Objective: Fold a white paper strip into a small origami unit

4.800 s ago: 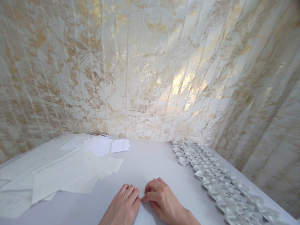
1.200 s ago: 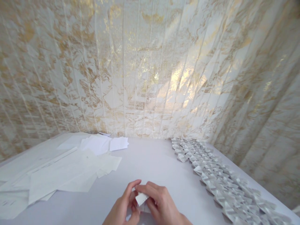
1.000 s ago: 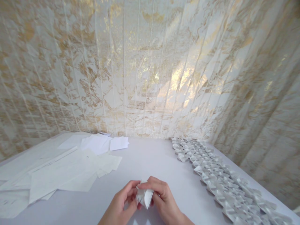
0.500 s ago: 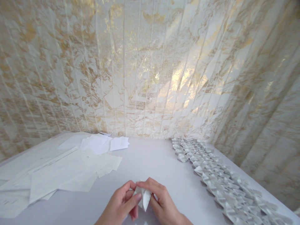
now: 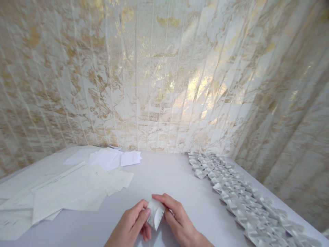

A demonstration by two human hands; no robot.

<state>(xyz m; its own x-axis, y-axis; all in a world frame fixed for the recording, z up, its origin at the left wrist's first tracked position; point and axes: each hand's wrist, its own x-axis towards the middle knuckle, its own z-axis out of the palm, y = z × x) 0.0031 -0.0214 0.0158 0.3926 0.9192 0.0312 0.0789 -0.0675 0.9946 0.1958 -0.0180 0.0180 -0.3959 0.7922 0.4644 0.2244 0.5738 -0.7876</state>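
A small folded paper piece (image 5: pixel 155 214), white with some dark print along its edges, is held just above the table at the near middle. My left hand (image 5: pixel 132 223) pinches its left side between thumb and fingers. On the other side, my right hand (image 5: pixel 180 219) grips the right edge, its index finger stretched along the top corner and the thumb tucked below. One pointed corner faces down toward me. The rear of the piece is hidden.
Flat printed paper sheets (image 5: pixel 69 192) overlap on the left of the white table (image 5: pixel 164 175). Smaller white paper squares (image 5: pixel 130 158) lie behind them. Several rows of folded paper pieces (image 5: pixel 239 195) run along the right side. A patterned curtain (image 5: pixel 159 75) hangs behind the table.
The folded piece has turned so that more of its broad face shows. My right index finger has shifted slightly right, off the front of the paper. Both hands still hold it.
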